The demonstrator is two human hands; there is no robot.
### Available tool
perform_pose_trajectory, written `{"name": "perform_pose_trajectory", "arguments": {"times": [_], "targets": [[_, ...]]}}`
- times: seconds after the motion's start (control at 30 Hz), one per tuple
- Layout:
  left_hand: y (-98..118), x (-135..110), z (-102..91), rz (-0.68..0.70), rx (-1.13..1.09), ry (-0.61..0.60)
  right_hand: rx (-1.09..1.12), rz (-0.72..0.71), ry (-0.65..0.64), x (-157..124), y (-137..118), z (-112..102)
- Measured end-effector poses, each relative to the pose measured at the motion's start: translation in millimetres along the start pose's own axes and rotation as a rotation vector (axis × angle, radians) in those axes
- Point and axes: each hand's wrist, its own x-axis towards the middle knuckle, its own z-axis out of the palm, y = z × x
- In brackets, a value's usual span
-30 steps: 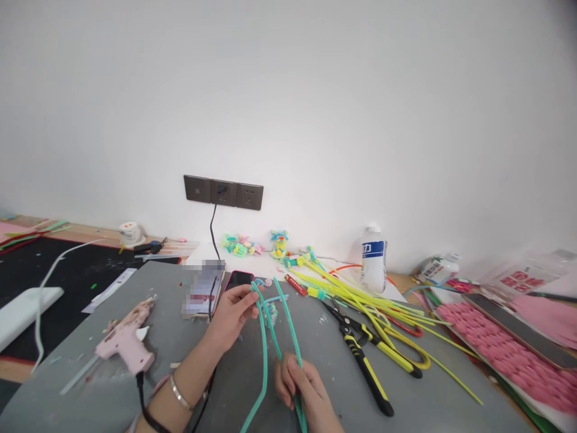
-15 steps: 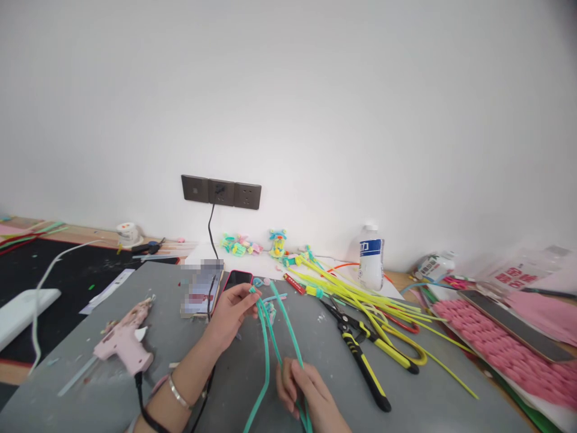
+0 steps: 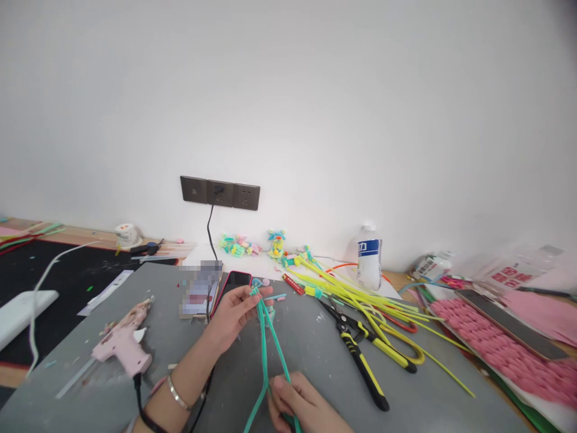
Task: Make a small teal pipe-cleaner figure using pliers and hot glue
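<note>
My left hand (image 3: pixel 232 316) pinches the far ends of teal pipe cleaners (image 3: pixel 265 340) over the grey mat (image 3: pixel 311 337). The strands run back toward me in a narrow V. Near the bottom edge, my right hand (image 3: pixel 300 406) is closed round the near part of the same strands, its lower part cut off by the frame. A silver bangle sits on my left wrist.
A pink glue gun (image 3: pixel 124 343) lies left of my left arm. Two phones (image 3: pixel 202 288) rest behind my left hand. Yellow-handled pliers (image 3: pixel 360 355), a bunch of yellow pipe cleaners (image 3: pixel 360 294), a white bottle (image 3: pixel 369 264) and pink rolls (image 3: pixel 500 352) lie to the right.
The teal strands have drawn closer together into a narrow V. My right hand has slid down and slightly left along them. My left hand stays put.
</note>
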Motion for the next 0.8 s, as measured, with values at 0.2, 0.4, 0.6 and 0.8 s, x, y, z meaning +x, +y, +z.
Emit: {"name": "perform_pose_trajectory", "arguments": {"times": [0.2, 0.4, 0.6, 0.8], "targets": [[2, 1, 1.3, 0.018, -0.016, 0.019, -0.092, 0.064, 0.0, -2, -8, 2], [0, 3, 0.6, 0.097, -0.009, 0.062, -0.131, -0.068, 0.227, 16, 26, 21], [1, 5, 0.4, 0.116, -0.066, 0.106, 0.054, -0.268, 0.192, 31, 24, 40], [6, 11, -6.6, 0.184, -0.149, 0.225, 0.738, -0.118, -0.006, 31, 13, 24]]}}
